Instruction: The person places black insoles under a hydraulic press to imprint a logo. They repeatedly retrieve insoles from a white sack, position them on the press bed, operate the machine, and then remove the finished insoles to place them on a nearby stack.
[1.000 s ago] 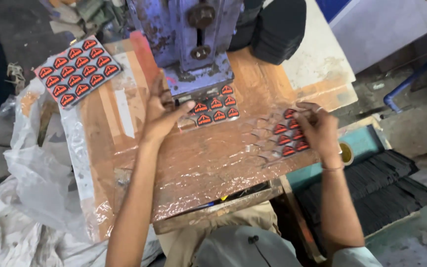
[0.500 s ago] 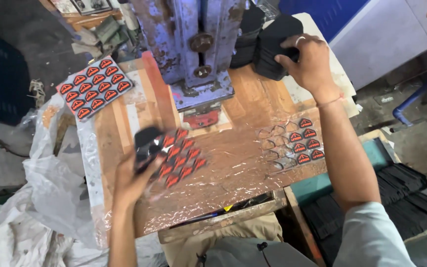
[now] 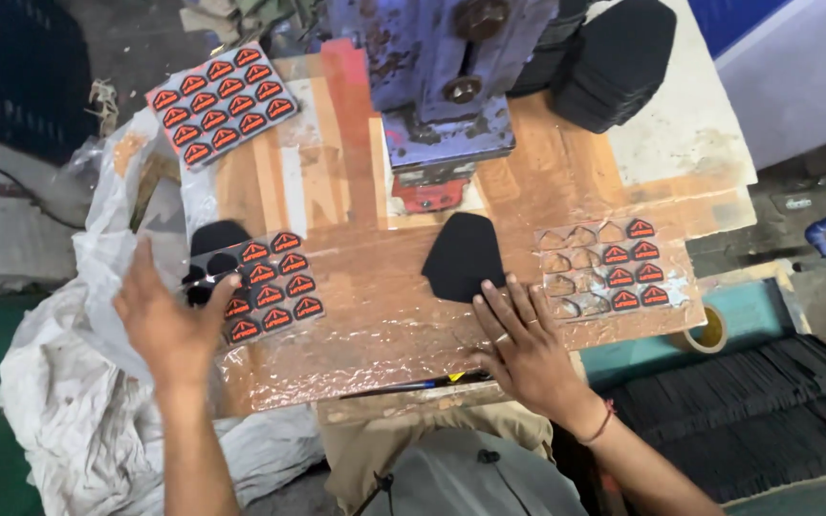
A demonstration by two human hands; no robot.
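Observation:
My right hand (image 3: 526, 346) lies flat on the plastic-covered wooden table (image 3: 384, 334), fingertips touching the lower edge of a black shield-shaped fabric piece (image 3: 464, 254) in front of the blue press (image 3: 442, 86). My left hand (image 3: 169, 327) is spread open at the table's left edge, its thumb beside a clear sheet of red-and-black labels (image 3: 274, 283) that lies over another black fabric piece (image 3: 216, 239). To the right of my right hand lies a second label sheet (image 3: 614, 268), partly emptied.
A full label sheet (image 3: 222, 100) lies at the back left. Stacks of black fabric pieces (image 3: 614, 62) stand behind the press on the right. A tape roll (image 3: 709, 331) and rows of black pieces (image 3: 748, 411) are at lower right, a white plastic sack (image 3: 69, 411) at left.
My right hand came back from the rear stack and set a black piece down before the press. My left hand carried the label sheet and black piece left and let go.

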